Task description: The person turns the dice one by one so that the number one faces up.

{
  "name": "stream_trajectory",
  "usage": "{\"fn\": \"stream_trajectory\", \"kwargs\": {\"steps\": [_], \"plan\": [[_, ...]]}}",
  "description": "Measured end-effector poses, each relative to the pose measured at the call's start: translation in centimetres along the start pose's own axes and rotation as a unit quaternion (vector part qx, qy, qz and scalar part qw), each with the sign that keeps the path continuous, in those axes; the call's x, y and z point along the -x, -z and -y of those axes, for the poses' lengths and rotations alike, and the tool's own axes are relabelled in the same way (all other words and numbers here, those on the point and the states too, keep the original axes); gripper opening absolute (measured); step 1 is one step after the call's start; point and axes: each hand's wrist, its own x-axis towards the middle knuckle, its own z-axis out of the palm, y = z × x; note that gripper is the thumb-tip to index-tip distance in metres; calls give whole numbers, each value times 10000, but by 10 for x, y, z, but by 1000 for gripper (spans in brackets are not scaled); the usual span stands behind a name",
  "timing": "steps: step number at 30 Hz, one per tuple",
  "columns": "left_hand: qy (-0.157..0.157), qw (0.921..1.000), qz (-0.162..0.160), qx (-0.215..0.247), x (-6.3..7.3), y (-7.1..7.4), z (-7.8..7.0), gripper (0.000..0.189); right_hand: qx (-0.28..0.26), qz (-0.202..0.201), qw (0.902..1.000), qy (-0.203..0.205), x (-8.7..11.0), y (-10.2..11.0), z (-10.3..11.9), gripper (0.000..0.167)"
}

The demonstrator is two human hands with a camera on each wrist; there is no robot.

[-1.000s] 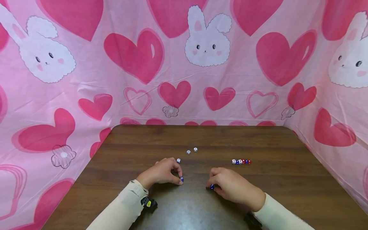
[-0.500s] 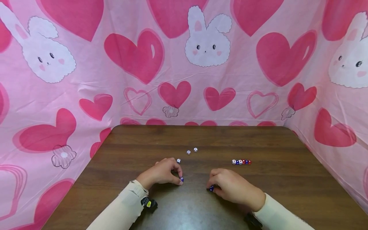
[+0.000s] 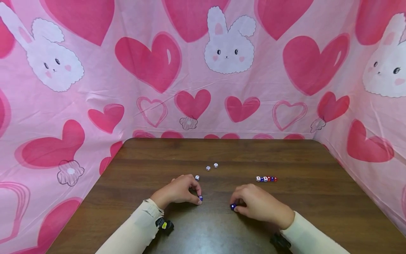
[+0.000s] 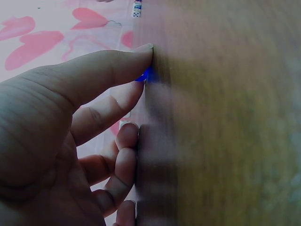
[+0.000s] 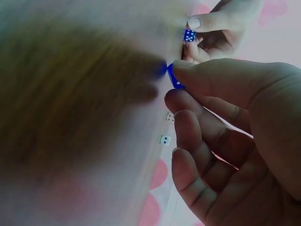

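Observation:
My left hand (image 3: pixel 179 190) pinches a blue die (image 3: pixel 200 198) between thumb and index finger, down at the tabletop. In the left wrist view only a sliver of that blue die (image 4: pixel 142 75) shows between the fingertips. To the right, my right hand (image 3: pixel 258 203) pinches a second blue die (image 3: pixel 233 206), one white dot facing the head camera. The right wrist view shows this die (image 5: pixel 176 77) tilted between thumb and finger, close to the table surface. Beyond it appears the left hand's die (image 5: pixel 189 36) with several white dots. A gap of bare wood separates the two hands.
On the brown wooden table (image 3: pixel 152 151), a white die (image 3: pixel 197 178) lies just past the left hand. Two more white dice (image 3: pixel 211 167) sit farther back. A tight row of white, blue and red dice (image 3: pixel 266 179) stands at right. Pink heart-patterned cloth (image 3: pixel 190 77) surrounds the table.
The blue die in my right hand has turned between the fingers, and now shows a single-dot face. The right hand has shifted slightly. My left hand and the other dice stay put.

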Motion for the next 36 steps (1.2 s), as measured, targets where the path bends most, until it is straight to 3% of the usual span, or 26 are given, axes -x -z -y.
{"fn": "stream_trajectory", "kwargs": {"steps": [17,25,36], "plan": [[-24,10000,-2,44,0,0,0,22,-223,-53,9997,12,0,-2,-8,12],[-25,10000,0,75,0,0,0,22,-925,375,9936,-536,3,5,-16,19],[-9,10000,-28,3,-1,-1,0,23,-937,427,9922,-696,5,5,-20,20]]}}
